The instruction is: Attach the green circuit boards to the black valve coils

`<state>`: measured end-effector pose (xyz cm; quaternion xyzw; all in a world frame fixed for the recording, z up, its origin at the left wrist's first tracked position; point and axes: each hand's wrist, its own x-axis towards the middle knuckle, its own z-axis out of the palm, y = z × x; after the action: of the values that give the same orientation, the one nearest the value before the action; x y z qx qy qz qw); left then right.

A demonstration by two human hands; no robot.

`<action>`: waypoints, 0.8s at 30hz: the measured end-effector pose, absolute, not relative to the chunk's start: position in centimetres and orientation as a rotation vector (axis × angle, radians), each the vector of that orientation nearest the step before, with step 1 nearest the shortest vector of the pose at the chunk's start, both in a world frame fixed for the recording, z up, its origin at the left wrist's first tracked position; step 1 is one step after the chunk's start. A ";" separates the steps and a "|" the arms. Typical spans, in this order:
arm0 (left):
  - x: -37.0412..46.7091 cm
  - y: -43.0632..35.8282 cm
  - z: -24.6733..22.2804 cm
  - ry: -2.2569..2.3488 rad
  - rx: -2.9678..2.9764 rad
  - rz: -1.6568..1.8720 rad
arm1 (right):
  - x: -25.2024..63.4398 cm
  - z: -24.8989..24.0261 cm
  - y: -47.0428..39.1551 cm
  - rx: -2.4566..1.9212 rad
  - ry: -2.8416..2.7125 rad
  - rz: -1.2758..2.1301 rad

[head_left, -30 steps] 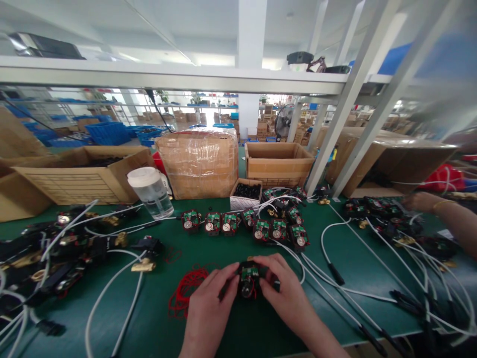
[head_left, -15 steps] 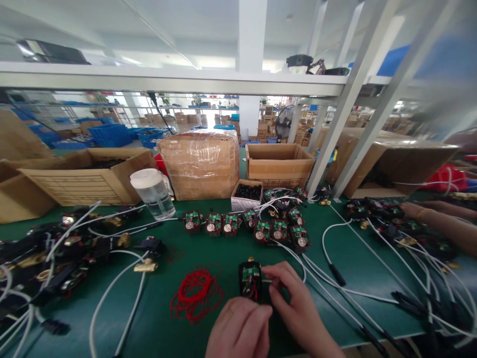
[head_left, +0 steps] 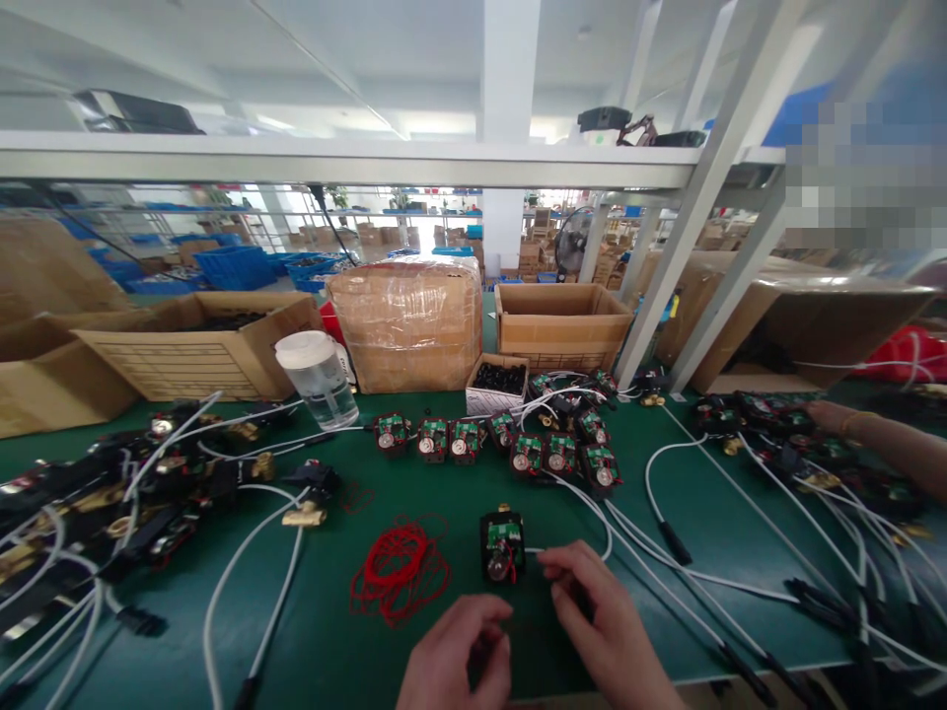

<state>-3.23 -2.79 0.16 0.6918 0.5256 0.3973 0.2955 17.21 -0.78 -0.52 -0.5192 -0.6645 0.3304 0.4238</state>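
A small black housing (head_left: pixel 489 562) with an exposed green circuit board (head_left: pixel 505 534), red wires and a brass fitting on top rests on the green mat in front of me. Just below it is my left hand (head_left: pixel 460 653), its fingers loosely curled, thumb apart and nothing visible in it. To the housing's right is my right hand (head_left: pixel 601 619), fingertips at the white cable (head_left: pixel 534 551) that leaves the housing. Its thumb and fingers are apart; whether they touch the cable is unclear. Left of the housing lies a tangle of thin red wire (head_left: pixel 400 562).
Several similar units (head_left: pixel 466 440) with boards showing stand in a row behind. More units (head_left: pixel 170 493) with brass fittings and cables pile up at left. A water jug (head_left: pixel 318 385), cartons (head_left: pixel 406 325) and a small box of black parts (head_left: pixel 497 390) stand behind. A co-worker's arm (head_left: pixel 888 439) reaches in at right.
My left hand has drawn back from the housing and loosened its fingers. My right hand has moved slightly away from the housing's side. The whole view has shifted a little.
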 end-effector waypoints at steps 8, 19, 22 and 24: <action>-8.6 -2.0 1.2 1.688 1.794 0.744 | 16.8 -0.1 -1.6 -1.297 -1.790 0.779; -7.0 -4.5 -2.8 1.229 2.722 0.652 | 17.7 -1.9 -5.4 -1.104 -2.203 0.571; -7.1 -4.8 -3.1 1.245 2.700 0.701 | 17.5 -2.4 -5.8 -1.098 -2.261 0.455; -7.2 -4.9 -3.0 1.279 2.639 0.731 | 17.2 -2.5 -5.8 -1.085 -2.288 0.410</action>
<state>-7.22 -4.87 -2.99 0.8716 0.4225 0.2416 0.0595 17.20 -5.77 -2.48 -0.4054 -0.8552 0.1533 0.2841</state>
